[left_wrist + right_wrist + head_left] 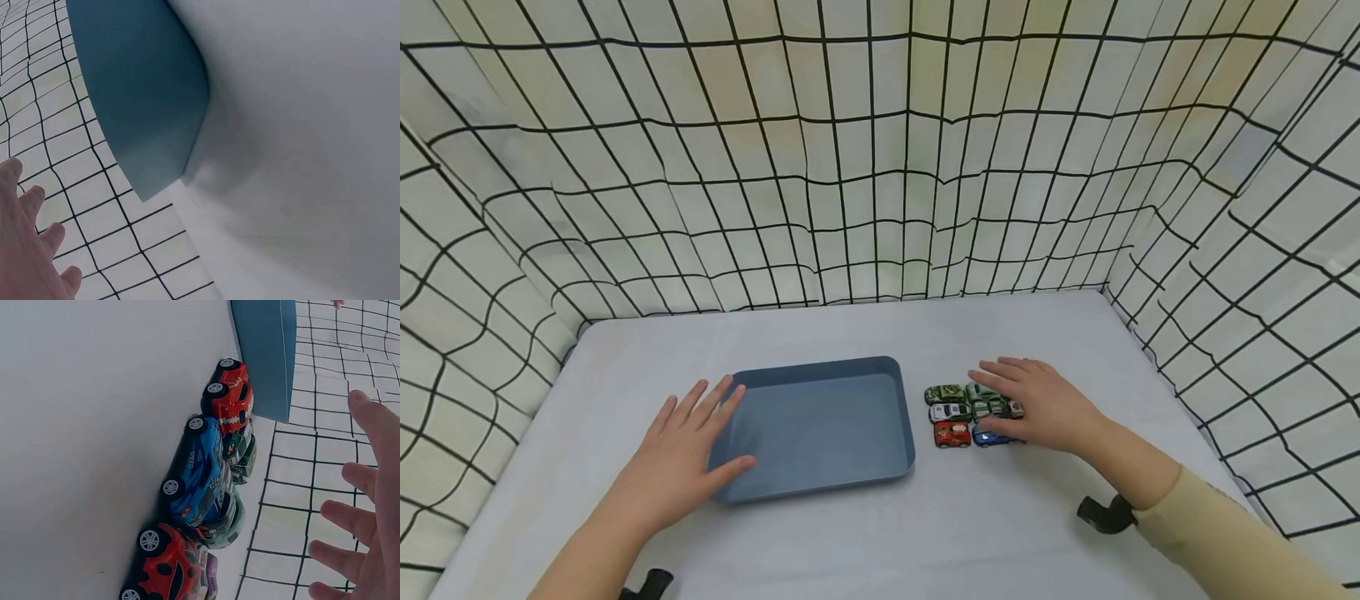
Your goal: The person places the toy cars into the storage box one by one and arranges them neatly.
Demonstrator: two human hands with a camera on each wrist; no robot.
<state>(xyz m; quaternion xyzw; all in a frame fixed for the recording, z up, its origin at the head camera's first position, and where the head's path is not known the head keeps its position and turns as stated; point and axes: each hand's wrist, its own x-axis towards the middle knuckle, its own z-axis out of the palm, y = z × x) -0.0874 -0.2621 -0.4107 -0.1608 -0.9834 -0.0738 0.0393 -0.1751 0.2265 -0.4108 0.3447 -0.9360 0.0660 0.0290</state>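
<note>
both hands are flat and spread: left hand (681, 450) on the shallow blue plastic tray (820, 427), right hand (1037, 404) over the little toy cars (958, 414) just right of it. a careless sweep could get them scattered across the worktop (1000, 517).

Head view above, wrists near tray (820, 429)

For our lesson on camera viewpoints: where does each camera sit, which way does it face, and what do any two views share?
Head: worn high, looking forward and down at the blue tray, toy cars, left hand and right hand.
Left wrist: low over the table, facing the tray's side; left fingertips show.
Right wrist: low, facing the cars; right fingers show.
Shared: the red car beside the tray appears in head and right wrist views.
</note>
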